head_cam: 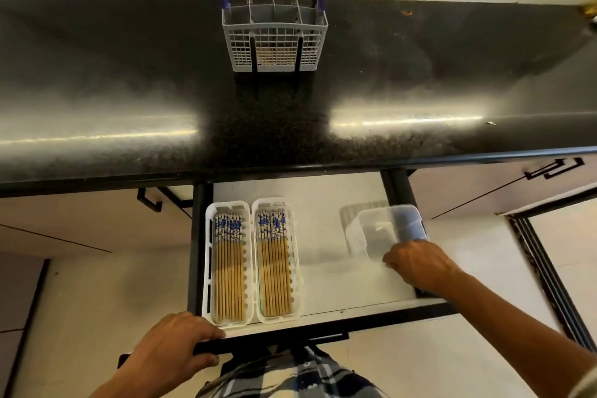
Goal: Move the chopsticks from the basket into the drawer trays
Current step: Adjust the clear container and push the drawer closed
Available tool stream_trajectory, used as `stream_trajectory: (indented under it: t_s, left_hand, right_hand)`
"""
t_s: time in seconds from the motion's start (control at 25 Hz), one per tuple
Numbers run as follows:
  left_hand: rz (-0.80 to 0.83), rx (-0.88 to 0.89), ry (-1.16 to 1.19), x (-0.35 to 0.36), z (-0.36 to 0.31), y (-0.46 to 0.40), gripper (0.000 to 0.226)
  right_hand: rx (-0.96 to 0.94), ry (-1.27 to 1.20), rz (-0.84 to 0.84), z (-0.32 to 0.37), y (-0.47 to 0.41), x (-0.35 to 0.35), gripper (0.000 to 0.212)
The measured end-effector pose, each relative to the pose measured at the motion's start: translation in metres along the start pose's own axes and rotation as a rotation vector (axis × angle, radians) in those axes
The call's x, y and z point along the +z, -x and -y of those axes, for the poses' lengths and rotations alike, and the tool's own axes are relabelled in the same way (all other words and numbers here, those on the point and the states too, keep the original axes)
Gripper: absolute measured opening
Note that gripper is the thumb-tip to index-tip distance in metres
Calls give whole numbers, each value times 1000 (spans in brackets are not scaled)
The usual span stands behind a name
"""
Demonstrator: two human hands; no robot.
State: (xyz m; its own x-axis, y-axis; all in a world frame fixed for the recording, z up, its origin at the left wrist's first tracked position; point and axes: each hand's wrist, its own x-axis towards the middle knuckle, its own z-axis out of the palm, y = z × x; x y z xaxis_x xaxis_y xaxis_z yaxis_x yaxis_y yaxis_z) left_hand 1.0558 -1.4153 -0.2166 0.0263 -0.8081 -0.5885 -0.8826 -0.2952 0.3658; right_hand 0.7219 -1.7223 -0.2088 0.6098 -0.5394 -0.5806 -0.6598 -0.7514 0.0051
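A grey grid basket (274,42) with a purple handle stands at the back of the black counter, with chopstick ends showing low behind its front grid. Below, the drawer (339,284) is pulled out. Two white trays sit side by side at its left, the left tray (209,268) and the right tray (295,268), each filled with several wooden chopsticks (229,271) with blue-and-white tops. My left hand (176,349) grips the drawer's black front edge. My right hand (416,263) holds the near rim of a clear plastic container (387,229) at the drawer's right, which is blurred.
The black counter (290,126) spans the view, glossy with glare. White cabinet doors with black handles (555,168) flank the drawer. The drawer's middle floor (323,236) is bare white. My plaid shirt shows at the bottom.
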Motion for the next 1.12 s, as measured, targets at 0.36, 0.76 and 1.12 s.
stream_trajectory:
  t_s: [0.36,0.76,1.12]
  left_hand:
    - [40,-20,12,-7,-4,2,46]
    - [-32,14,72,7,-59,-8,51]
    - [26,0,45,6,-57,-23,45]
  right_hand:
    - [-14,-110,229,8,38,22,19]
    - [-267,-207,99,81,57,9,33]
    - [-300,-134,171,90,36,3,33]
